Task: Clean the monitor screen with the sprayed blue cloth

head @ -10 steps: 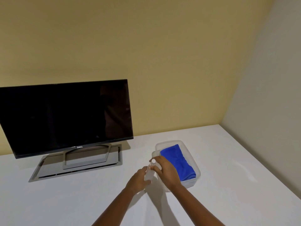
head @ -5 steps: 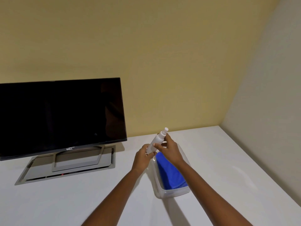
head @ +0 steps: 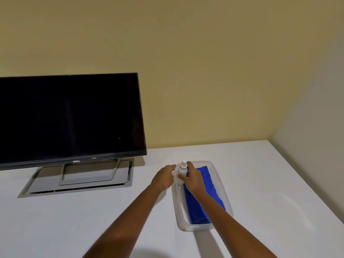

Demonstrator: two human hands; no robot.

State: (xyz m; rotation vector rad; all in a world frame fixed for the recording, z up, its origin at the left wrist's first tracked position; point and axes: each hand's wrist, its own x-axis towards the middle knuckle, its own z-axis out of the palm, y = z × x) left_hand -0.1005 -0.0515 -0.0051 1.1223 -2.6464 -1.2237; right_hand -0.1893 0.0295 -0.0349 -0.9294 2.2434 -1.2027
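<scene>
The black monitor point(head: 68, 118) stands switched off on its grey stand at the back left of the white desk. A folded blue cloth point(head: 202, 198) lies in a clear plastic container point(head: 219, 229) right of centre. My right hand point(head: 193, 178) grips a small white spray bottle point(head: 182, 169), upright over the container's far left corner, nozzle up. My left hand point(head: 163, 176) reaches in from the left, its fingertips at the bottle's lower side, where a small white piece shows. Both forearms cross the desk from the bottom edge.
The monitor's grey stand point(head: 89, 175) rests on a flat base plate point(head: 37, 189) in front of the yellow wall. A grey side wall point(head: 316, 146) closes the desk on the right. Bare white desk point(head: 270, 183) lies right of the container.
The bottle was lifted and tilted half a second ago. It has come down and stands upright at the container's far left corner, both hands still on it. The camera view has shifted.
</scene>
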